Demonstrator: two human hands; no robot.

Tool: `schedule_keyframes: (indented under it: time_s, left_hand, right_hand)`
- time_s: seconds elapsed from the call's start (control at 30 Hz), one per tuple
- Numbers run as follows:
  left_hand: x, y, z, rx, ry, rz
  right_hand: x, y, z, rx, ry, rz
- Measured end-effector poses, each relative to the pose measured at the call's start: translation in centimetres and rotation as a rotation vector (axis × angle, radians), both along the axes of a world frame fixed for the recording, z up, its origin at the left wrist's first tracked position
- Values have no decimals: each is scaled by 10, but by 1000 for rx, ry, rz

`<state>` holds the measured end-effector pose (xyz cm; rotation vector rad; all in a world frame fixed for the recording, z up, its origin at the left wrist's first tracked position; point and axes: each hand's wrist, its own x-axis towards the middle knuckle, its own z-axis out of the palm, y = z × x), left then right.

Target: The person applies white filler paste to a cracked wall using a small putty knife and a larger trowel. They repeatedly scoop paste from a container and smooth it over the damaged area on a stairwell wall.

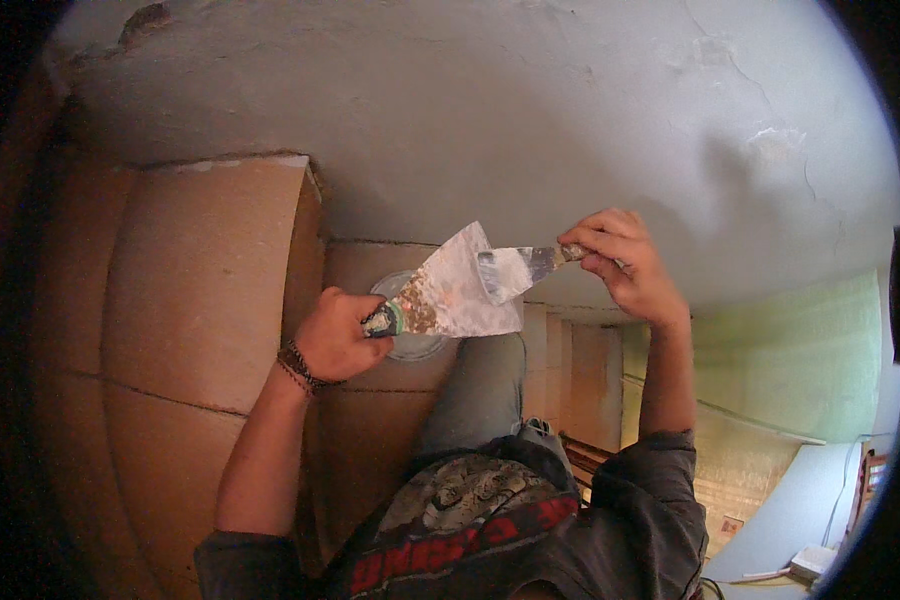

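Observation:
My left hand (pixel 342 335) is closed round the dark green handle of a wide putty knife (pixel 452 290). Its broad blade is smeared with whitish filler and points up and to the right. Between its fingertips my right hand (pixel 620 258) grips the short handle of a narrower putty knife (pixel 515 272). The narrow blade carries white paste and overlaps the right part of the wide blade; whether the two touch is hard to tell. Below the left hand's tool a round, pale container (pixel 417 347) is partly hidden by the hand and blade.
A grey plastered wall (pixel 530 130) with cracks and rough patches rises ahead. Brown tiled steps or ledges (pixel 205 270) stand at the left. Greenish sheeting (pixel 790 350) hangs at the right, and a white box-like object (pixel 813 562) lies at the lower right.

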<state>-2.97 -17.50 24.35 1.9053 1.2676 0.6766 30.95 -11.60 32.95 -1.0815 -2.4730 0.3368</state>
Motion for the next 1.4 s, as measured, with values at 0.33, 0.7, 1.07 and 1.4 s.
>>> schedule_keyframes:
  time_s: [0.33,0.7,1.07,1.4]
  left_hand:
    - [3,2,1,21,-13,31]
    - [7,-3,-18,378,88,275]
    - [5,-6,-22,602,124,238]
    - [10,-11,-13,669,254,219]
  right_hand:
    - [40,-16,10,89,-47,-191]
    - [-17,-119,-67,-966,816,-379]
    - [-53,-121,-78,-878,816,-526]
    - [-66,-140,-18,-1018,879,-618]
